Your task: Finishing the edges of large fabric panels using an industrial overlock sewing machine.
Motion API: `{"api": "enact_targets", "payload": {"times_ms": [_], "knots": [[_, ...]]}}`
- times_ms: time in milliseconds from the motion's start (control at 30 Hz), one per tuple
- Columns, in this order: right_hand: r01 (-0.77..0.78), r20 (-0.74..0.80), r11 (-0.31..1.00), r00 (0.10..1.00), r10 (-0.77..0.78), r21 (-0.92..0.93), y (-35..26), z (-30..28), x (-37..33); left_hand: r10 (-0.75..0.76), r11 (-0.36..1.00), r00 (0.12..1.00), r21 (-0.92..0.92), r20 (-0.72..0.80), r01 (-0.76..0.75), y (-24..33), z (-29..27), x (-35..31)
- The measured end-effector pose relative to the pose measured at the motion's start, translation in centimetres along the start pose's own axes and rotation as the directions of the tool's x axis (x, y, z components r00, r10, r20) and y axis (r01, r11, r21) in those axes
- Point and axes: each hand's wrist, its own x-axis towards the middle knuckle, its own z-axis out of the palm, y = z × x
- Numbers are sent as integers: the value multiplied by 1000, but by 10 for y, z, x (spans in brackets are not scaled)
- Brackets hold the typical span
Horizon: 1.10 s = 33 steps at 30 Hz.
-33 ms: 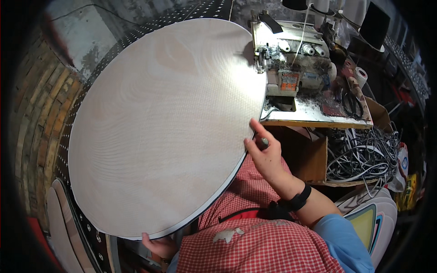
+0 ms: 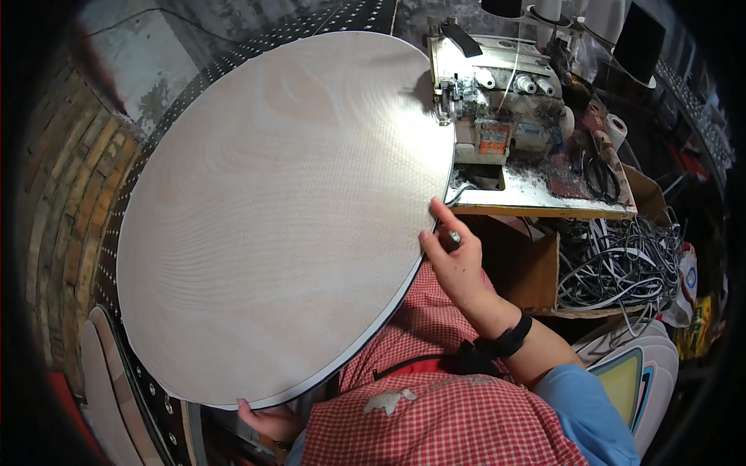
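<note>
A large pale oval mat (image 2: 280, 210) with a faint wavy grain and dark-edged binding spans the middle, its right rim at the head of a sewing machine (image 2: 497, 101). At the mat's lower rim my left hand (image 2: 272, 419) grips it, thumb on top and the other fingers hidden underneath. My right hand (image 2: 458, 260) touches the right rim just below the machine bed, index finger and thumb at the edge. A small dark tool with a metal tip (image 2: 454, 237) pokes out from its curled fingers; its kind is unclear.
Right of my right hand, a cardboard box (image 2: 540, 268) holds tangled black and white binding strips (image 2: 618, 264). Black-handled scissors (image 2: 600, 175) lie on the machine table (image 2: 544, 203). Thread cones (image 2: 602, 19) stand behind. More mats (image 2: 653, 380) lean at lower right; others (image 2: 109, 380) at lower left.
My right hand has slid slightly right and up along the rim. My left thumb has shifted a little to the left. The mat looks almost unmoved.
</note>
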Motion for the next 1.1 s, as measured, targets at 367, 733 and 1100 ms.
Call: {"api": "enact_targets", "payload": {"times_ms": [367, 733, 1100], "knots": [[-100, 86, 990, 990, 109, -98, -15, -4, -6, 1, 999, 977, -43, 214, 8, -14, -33, 31], [43, 136, 991, 990, -25, -127, -7, -2, -13, -21, 1000, 921, 13, 389, 18, -14, -40, 47], [51, 188, 996, 981, -36, -76, 1, 5, -26, 14, 988, 888, 131, 459, -84, -11, -32, 41]]}}
